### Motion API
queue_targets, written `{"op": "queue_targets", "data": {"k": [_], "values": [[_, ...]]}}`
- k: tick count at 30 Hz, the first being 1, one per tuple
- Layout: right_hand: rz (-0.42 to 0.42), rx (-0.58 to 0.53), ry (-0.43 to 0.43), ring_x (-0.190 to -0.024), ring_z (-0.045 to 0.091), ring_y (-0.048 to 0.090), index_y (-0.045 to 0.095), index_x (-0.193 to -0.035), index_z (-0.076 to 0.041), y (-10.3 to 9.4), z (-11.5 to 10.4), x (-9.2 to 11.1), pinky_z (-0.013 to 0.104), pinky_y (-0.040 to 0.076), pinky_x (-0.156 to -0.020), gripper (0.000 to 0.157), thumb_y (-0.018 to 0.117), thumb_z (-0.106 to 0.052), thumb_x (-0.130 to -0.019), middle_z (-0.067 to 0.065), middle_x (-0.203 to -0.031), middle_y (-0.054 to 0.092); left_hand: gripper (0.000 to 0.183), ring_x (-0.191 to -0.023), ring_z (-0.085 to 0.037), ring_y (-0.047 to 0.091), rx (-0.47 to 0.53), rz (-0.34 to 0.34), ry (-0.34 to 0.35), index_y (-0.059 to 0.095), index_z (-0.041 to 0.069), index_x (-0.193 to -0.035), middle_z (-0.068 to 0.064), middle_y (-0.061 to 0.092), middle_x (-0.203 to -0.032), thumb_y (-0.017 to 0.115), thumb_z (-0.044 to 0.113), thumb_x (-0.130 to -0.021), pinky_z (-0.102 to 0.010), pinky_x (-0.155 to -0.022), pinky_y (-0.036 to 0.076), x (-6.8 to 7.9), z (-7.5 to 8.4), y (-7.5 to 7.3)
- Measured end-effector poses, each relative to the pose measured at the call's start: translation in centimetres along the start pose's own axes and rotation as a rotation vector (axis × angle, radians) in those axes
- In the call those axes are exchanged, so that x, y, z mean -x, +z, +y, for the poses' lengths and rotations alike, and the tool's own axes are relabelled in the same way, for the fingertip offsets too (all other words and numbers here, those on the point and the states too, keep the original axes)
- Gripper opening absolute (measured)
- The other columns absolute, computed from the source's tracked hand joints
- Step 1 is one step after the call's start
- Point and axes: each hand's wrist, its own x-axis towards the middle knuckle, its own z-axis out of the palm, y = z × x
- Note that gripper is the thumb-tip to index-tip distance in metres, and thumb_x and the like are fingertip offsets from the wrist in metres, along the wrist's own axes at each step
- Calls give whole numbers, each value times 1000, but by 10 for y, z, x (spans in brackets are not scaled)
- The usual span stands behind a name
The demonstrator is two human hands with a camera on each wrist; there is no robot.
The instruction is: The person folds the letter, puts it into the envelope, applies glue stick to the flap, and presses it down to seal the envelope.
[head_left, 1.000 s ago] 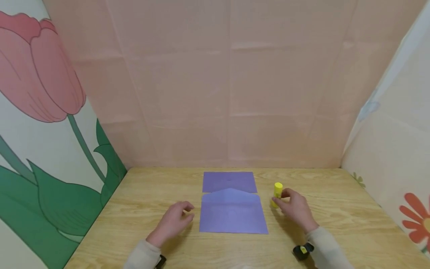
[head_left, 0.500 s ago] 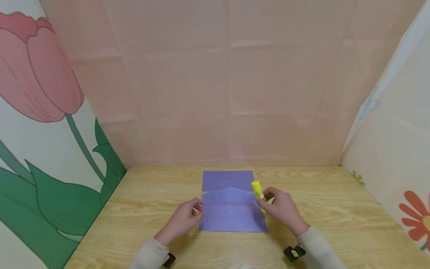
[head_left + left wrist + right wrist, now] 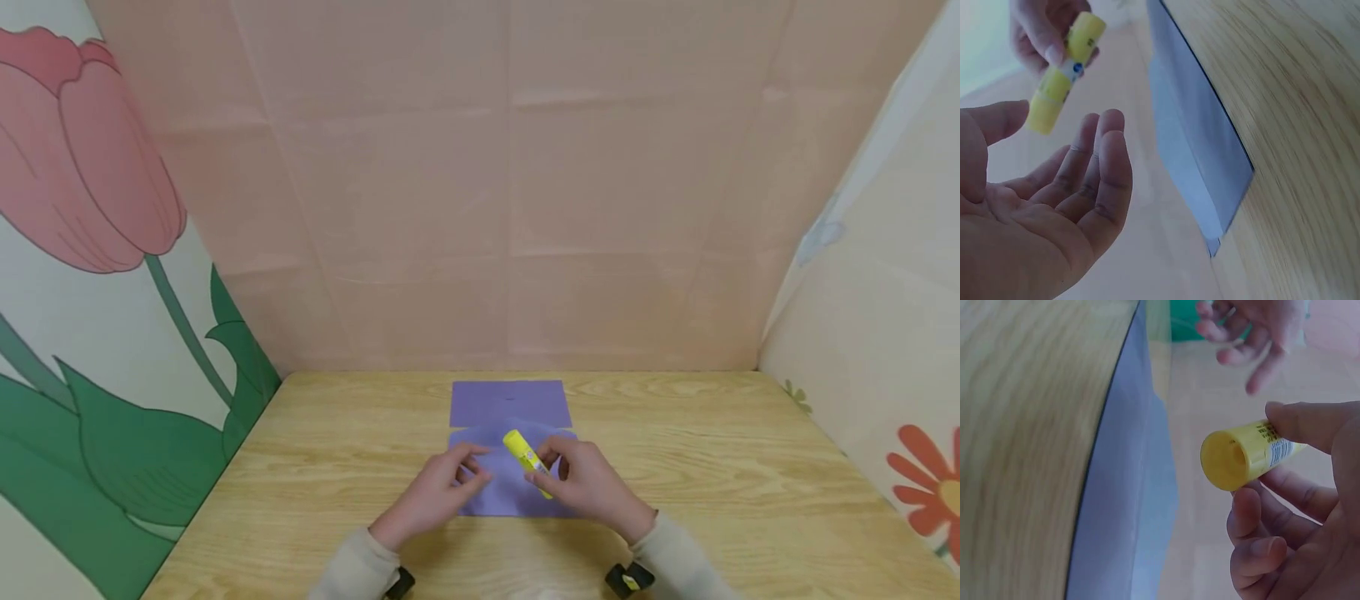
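My right hand [image 3: 588, 483] pinches a yellow glue stick [image 3: 522, 451] between thumb and fingers. The stick is tilted, its capped end pointing up and left, over a purple envelope [image 3: 495, 502] lying on the table. The base of the glue stick [image 3: 1225, 459] faces the camera in the right wrist view. My left hand [image 3: 438, 492] is held over the envelope's left side, fingers loosely bent around nothing. In the left wrist view, the left palm [image 3: 1035, 231] faces up, with the glue stick [image 3: 1066, 72] just beyond its thumb. Both hands partly cover the envelope.
A darker purple rectangle of paper [image 3: 511, 404] lies just behind the envelope on the wood-grain table [image 3: 315, 467]. A pink cloth wall [image 3: 510, 208] stands along the back edge, with flower-printed panels at both sides.
My right hand has carried the glue stick leftward from beside the envelope to over it, tilting it from upright. My left hand has moved right, over the envelope.
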Motion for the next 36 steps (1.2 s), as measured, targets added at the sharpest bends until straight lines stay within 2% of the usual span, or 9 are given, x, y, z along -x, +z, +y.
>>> {"op": "queue_targets", "data": {"k": [7,12,15,21,29,36], "values": [[-58,-68,-81,-50,-1,46,67,-87,-21,11,-10,-1,21,42,-43,11,78,-22,-87,-9,-79,63,42,-83,-13,62,91,-16,-36,57,5,-131,-6,67,-106,58,35,-102,-25,-69,53,-3,6,5],[-81,-68,-78,-50,-1,47,67,-89,-21,14,-14,-2,21,43,-42,12,79,-22,-87,-9,-81,64,35,-86,-27,65,165,-21,-49,59,7,-128,-6,66,-105,56,32,-103,-26,-69,54,-3,9,5],[-75,-61,-87,-51,0,48,67,-87,-21,17,-16,-2,21,43,-43,13,80,-20,-85,-8,-81,65,33,-86,-32,66,177,-16,-50,60,7,-126,-5,66,-105,54,31,-104,-27,-67,54,-3,9,5],[-39,-22,-106,-54,0,47,67,-84,-22,21,-19,-3,19,42,-48,15,82,-21,-82,-13,-77,64,29,-82,-25,66,138,11,-68,63,9,-120,-4,66,-105,53,31,-104,-26,-66,53,-4,8,4],[-45,6,-79,-56,-3,44,66,-81,-22,24,-23,-4,18,39,-50,17,83,-25,-81,-15,-74,62,29,-83,-30,67,127,23,-91,64,9,-119,-3,65,-103,53,31,-105,-27,-65,53,-4,6,2],[-37,51,-22,-52,-3,41,66,-79,-24,29,-23,-5,18,36,-46,20,85,-28,-78,-18,-73,63,28,-79,-26,66,127,62,-107,65,4,-116,-5,64,-98,55,28,-104,-26,-64,53,-2,4,4]]}}
